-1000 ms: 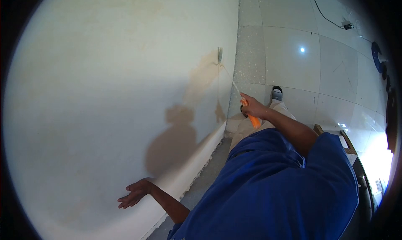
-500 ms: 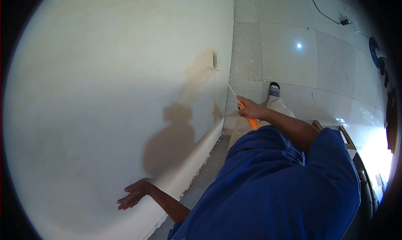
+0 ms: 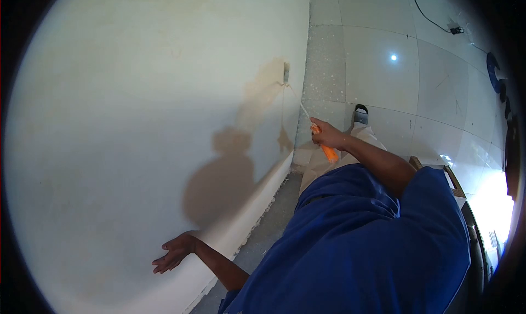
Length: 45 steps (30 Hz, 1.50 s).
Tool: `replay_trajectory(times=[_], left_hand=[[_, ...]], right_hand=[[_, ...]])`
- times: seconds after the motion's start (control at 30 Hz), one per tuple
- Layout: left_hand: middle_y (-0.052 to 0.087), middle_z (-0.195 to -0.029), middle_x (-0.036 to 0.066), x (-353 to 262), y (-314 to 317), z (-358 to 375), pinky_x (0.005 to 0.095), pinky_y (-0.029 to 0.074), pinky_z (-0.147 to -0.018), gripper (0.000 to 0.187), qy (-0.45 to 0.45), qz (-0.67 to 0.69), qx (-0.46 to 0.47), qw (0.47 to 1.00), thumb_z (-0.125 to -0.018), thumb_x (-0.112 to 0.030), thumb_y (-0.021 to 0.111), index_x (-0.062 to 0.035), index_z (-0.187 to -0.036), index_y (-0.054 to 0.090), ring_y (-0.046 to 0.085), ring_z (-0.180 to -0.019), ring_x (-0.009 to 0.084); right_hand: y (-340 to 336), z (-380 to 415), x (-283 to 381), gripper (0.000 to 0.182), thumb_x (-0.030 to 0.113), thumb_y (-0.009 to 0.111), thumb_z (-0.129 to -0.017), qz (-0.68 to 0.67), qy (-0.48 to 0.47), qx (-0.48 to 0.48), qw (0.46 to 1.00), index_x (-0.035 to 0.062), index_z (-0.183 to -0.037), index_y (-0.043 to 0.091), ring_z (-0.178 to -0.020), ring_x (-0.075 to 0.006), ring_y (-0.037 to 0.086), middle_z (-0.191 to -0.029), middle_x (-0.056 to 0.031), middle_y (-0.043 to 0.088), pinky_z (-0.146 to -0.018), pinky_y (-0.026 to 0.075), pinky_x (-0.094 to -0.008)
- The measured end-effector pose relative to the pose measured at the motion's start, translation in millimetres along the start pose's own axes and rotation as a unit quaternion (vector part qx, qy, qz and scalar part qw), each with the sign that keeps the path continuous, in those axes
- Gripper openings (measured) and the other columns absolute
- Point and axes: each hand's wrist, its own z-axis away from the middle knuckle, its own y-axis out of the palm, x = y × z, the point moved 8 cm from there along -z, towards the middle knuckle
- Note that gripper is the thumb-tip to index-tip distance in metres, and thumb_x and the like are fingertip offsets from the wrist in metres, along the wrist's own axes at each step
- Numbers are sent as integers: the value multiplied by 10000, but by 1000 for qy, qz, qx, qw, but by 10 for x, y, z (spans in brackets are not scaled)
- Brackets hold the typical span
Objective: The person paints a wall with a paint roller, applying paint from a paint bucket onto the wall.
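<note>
An orange-handled roller (image 3: pixel 329 151) is gripped in my right hand (image 3: pixel 327 135), near the middle of the view. Its thin rod runs up and left to a narrow, greyish roller head (image 3: pixel 286 73), which appears to meet the pale wall (image 3: pixel 137 67). Around the head, the wall has a tan patch, partly overlapped by shadow. At the lower left, my left hand (image 3: pixel 174 252) is held out beside the wall with its fingers apart and nothing in it. Whether it touches the wall, I cannot tell.
Large floor tiles (image 3: pixel 378 67) with white specks lie right of the wall. My sandalled foot (image 3: pixel 361 115) stands on them. A black cable with a plug (image 3: pixel 456 30) lies at the upper right. Behind my right arm is a wooden frame (image 3: pixel 455 183). A ragged edge follows the wall's base.
My right hand and the orange handle have moved slightly upward. The roller head sits a little higher and further right in view. My left hand is almost unchanged.
</note>
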Motion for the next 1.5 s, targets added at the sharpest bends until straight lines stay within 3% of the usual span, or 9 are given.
replay_trajectory(times=[0.23, 0.43, 0.5, 0.6, 0.73, 0.87, 1.17, 1.3, 1.5], left_hand=[[60, -1508, 164, -2, -13, -3, 610, 75, -1045, 657, 6, 18, -6, 1000, -933, -533, 277, -88, -1415, 228, 45, -1372, 415], [68, -1504, 178, 19, -4, -6, 607, 60, -1047, 618, 4, 29, -3, 1000, -937, -472, 326, -89, -1414, 234, 34, -1374, 411], [70, -1504, 178, -1, -23, -14, 606, 58, -1048, 610, 9, 30, -6, 999, -937, -455, 336, -88, -1414, 234, 36, -1374, 410], [65, -1505, 178, -4, -11, -13, 588, 43, -1056, 620, 16, 36, -2, 999, -939, -463, 337, -85, -1416, 217, 24, -1376, 408], [55, -1505, 185, 77, 14, -23, 589, 11, -1053, 654, 26, 57, 4, 998, -926, -484, 386, -106, -1427, 202, 2, -1379, 402], [52, -1510, 167, 65, -33, -64, 601, -10, -1043, 661, 33, 89, 18, 995, -915, -488, 413, -137, -1436, 208, -12, -1381, 396], [91, -1521, 90, 156, -83, -74, 609, -67, -1027, 577, 64, 200, 28, 977, -890, -505, 443, -190, -1371, 397, -1, -1383, 388], [176, -1500, 115, 184, -73, -55, 594, -125, -1013, 522, 85, 266, 26, 960, -902, -434, 449, -177, -1356, 420, -6, -1386, 379], [290, -1437, 199, 120, -206, -37, 499, -183, -1041, 455, 120, 337, 34, 933, -928, -297, 421, -67, -1320, 421, 10, -1397, 332]], right_hand=[[-181, -513, -15, 799, 23, 557, -727, -15, 22, -4, 1000, -32, -1417, 158, -651, -157, 535, -838, -108, 546, -582, 465, -283], [308, 531, 97, 772, 46, 558, -738, 64, -31, 35, 997, -49, -1403, 178, -677, -167, 549, -829, -111, 557, -607, 469, -291], [446, 800, 128, 802, 35, 551, -739, 60, -42, 50, 996, -12, -1426, 141, -696, -161, 531, -937, -112, 522, -631, 481, -303], [482, 905, 321, 800, 40, 554, -725, 14, -6, 60, 998, -30, -1416, 158, -675, -162, 542, -843, -105, 553, -608, 470, -286], [309, 435, 278, 812, 20, 534, -732, -28, 27, 48, 998, 4, -1433, 124, -704, -144, 519, -905, -99, 520, -631, 469, -273], [468, 329, 461, 786, 15, 531, -720, -76, 32, 37, 996, -1, -1420, 174, -663, -133, 508, -819, -77, 519, -567, 445, -263], [1097, 1916, 960, 821, 25, 525, -717, 7, 35, 65, 997, 8, -1437, 131, -685, -128, 515, -833, -72, 516, -654, 451, -235], [1170, 1635, 767, 820, 30, 523, -715, 89, 13, 40, 995, -1, -1434, 130, -692, -128, 523, -838, -81, 520, -637, 459, -245], [1227, 936, 328, 826, 33, 528, -698, 8, 7, -17, 1000, -27, -1423, 136, -698, -136, 530, -848, -96, 531, -581, 461, -251]])
